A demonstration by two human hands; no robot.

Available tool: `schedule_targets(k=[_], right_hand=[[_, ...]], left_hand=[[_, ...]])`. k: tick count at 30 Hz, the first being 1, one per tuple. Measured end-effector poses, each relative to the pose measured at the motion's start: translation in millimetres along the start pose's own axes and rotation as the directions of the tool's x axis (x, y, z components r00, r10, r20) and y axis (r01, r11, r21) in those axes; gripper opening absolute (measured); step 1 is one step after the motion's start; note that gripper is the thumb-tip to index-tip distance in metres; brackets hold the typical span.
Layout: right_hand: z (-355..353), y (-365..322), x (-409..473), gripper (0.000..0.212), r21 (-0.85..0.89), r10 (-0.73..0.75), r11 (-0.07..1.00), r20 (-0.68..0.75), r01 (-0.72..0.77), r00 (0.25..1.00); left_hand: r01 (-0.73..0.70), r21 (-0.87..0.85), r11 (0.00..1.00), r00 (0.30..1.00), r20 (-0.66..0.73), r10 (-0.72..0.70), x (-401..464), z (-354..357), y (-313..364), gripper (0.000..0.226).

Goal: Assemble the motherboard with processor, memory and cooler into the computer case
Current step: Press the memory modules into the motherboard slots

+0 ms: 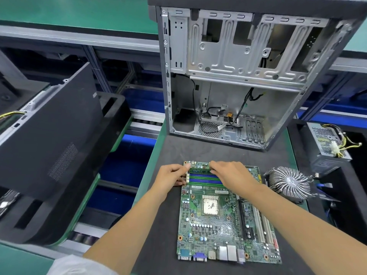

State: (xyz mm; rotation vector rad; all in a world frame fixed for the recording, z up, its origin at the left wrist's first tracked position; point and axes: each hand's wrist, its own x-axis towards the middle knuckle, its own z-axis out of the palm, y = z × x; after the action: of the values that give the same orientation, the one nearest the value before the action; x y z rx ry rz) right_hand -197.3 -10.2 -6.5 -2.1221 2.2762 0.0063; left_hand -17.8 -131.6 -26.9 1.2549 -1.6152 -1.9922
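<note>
The motherboard (222, 219) lies flat on the tabletop (164, 235), the open case (238, 76) at its twelve o'clock. Both hands, left (170, 176) and right (232, 175), pinch the ends of a memory stick (200, 170) with curled fingers at the board's far edge; the cooler (292, 183) sits at three o'clock.

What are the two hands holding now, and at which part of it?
The left hand and the right hand pinch a green memory stick by its two ends, over the blue slots of the green motherboard.
</note>
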Motion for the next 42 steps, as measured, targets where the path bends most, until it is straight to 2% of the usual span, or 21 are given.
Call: schedule_targets(k=[4, 7, 9, 11, 13, 15, 17, 18, 20, 24, 27, 31, 38, 40, 42], right_hand=[[2, -5, -1, 0.014, -0.011, 0.017, 1.0, 0.022, -0.017, 1.0], [-2, -8, -2, 0.022, 0.054, 0.042, 0.998, 0.017, -0.043, 0.999], [-12, 2, -6, 0.027, 0.15, 0.134, 0.98, -0.003, -0.132, 0.991], [-27, 21, -15, 0.023, 0.372, 0.384, 0.857, 0.001, -0.357, 0.923], [-36, 37, -23, 0.018, 0.516, 0.558, 0.649, 0.177, -0.559, 0.811], [-39, 41, -25, 0.022, 0.523, 0.554, 0.517, 0.4, -0.678, 0.73], [-40, 38, -22, 0.035, 0.566, 0.496, 0.348, 0.565, -0.747, 0.659], [-40, 36, -19, 0.042, 0.576, 0.471, 0.285, 0.612, -0.766, 0.635], [-40, 34, -13, 0.052, 0.562, 0.451, 0.224, 0.665, -0.797, 0.595], [-36, 35, -5, 0.056, 0.511, 0.459, 0.196, 0.707, -0.837, 0.538], [-37, 38, -2, 0.052, 0.452, 0.444, 0.165, 0.76, -0.877, 0.475], [-36, 40, 4, 0.048, 0.356, 0.417, 0.21, 0.81, -0.91, 0.413], [-31, 40, 17, 0.052, 0.222, 0.38, 0.206, 0.879, -0.953, 0.288], [-30, 40, 17, 0.052, 0.22, 0.366, 0.188, 0.889, -0.957, 0.276], [-30, 38, 16, 0.052, 0.247, 0.37, 0.178, 0.88, -0.952, 0.298]], left_hand=[[-0.016, 0.065, 0.998, 1.0, 0.005, 0.016, 1, 2, 1, 0.019], [-0.022, 0.089, 0.996, 1.0, -0.018, 0.023, 2, 4, 1, 0.017], [-0.014, 0.088, 0.996, 1.0, -0.024, 0.017, 2, 4, 1, 0.016], [-0.005, 0.089, 0.996, 1.0, -0.023, 0.007, 2, 3, 1, 0.016], [0.002, 0.101, 0.995, 1.0, -0.028, 0.001, 3, 3, 2, 0.017], [0.012, 0.116, 0.993, 0.999, -0.032, -0.009, 3, 3, 2, 0.018], [0.023, 0.13, 0.991, 0.999, -0.032, -0.019, 3, 3, 3, 0.02], [0.027, 0.137, 0.99, 0.999, -0.033, -0.023, 4, 4, 3, 0.02], [0.037, 0.148, 0.988, 0.999, -0.039, -0.032, 4, 4, 5, 0.019], [0.111, 0.178, 0.978, 0.993, -0.06, -0.101, 6, 3, 10, 0.027], [0.175, 0.262, 0.949, 0.985, -0.048, -0.168, 7, 1, 18, 0.036], [0.21, 0.384, 0.899, 0.974, 0.003, -0.229, 9, 3, 34, 0.038], [0.316, 0.495, 0.809, 0.925, 0.03, -0.38, 8, 14, 55, 0.048], [0.321, 0.53, 0.785, 0.919, 0.025, -0.393, 7, 18, 58, 0.048], [0.325, 0.54, 0.776, 0.916, 0.024, -0.4, 8, 20, 60, 0.047]])
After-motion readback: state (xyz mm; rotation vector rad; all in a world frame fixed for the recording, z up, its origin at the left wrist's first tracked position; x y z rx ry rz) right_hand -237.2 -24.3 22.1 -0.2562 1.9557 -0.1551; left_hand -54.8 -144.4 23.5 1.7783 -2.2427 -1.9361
